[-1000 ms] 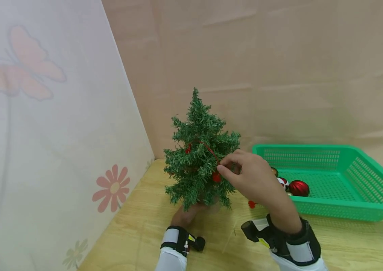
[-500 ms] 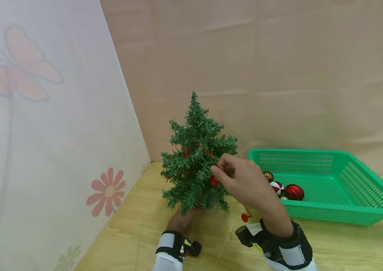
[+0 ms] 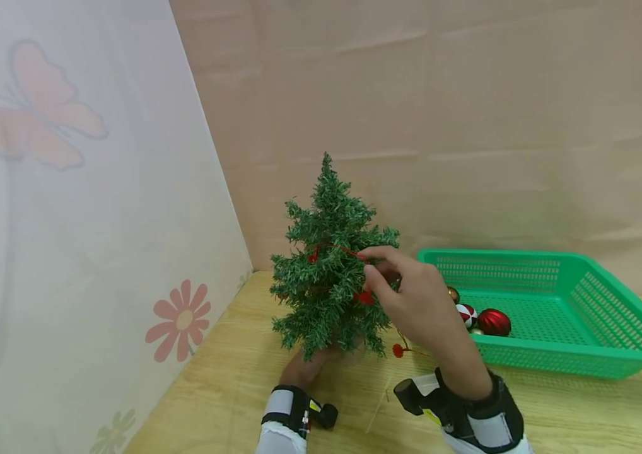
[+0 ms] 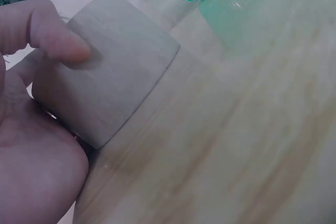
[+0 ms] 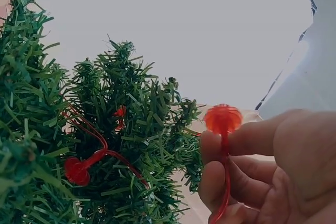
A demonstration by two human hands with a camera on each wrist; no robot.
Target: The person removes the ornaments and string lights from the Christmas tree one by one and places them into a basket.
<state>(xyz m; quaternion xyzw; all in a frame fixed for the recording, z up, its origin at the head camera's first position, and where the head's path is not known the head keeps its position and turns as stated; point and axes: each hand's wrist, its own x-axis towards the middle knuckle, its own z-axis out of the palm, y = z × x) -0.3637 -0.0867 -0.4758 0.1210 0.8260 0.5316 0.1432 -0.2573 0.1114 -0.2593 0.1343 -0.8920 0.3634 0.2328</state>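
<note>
A green basket holds several baubles

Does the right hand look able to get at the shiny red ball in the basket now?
Probably not this instant: the right hand pinches a red bulb. With that released, likely yes; the red ball lies uncovered in the open basket.

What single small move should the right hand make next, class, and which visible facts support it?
Probably ease the red flower-shaped piece into the nearest part of the tree. The right hand pinches it beside the green branches, a similar red piece already sits among them, and the left hand grips the base, which should steady things.
</note>
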